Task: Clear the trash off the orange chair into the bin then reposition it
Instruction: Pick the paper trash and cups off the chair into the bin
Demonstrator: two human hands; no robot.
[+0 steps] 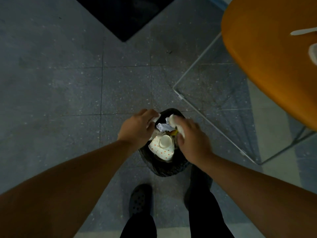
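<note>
A small black bin [164,169] stands on the floor between my feet and the orange chair [267,66] at the upper right. Both hands hover over the bin's mouth. My left hand [137,127] is closed on a white crumpled piece [157,117]. My right hand [192,140] grips another pale crumpled piece [173,121]. Inside the bin lie a dotted paper plate [163,152], a white cup [165,140] and crumpled paper [163,127]. On the chair seat, at the right edge of view, lie a white utensil [303,31] and a white object [313,52].
The chair's thin metal frame [205,117] runs along the floor to the right of the bin. A black mat [125,14] lies at the top on the grey tiled floor [68,83]. My dark shoes [139,200] stand just behind the bin.
</note>
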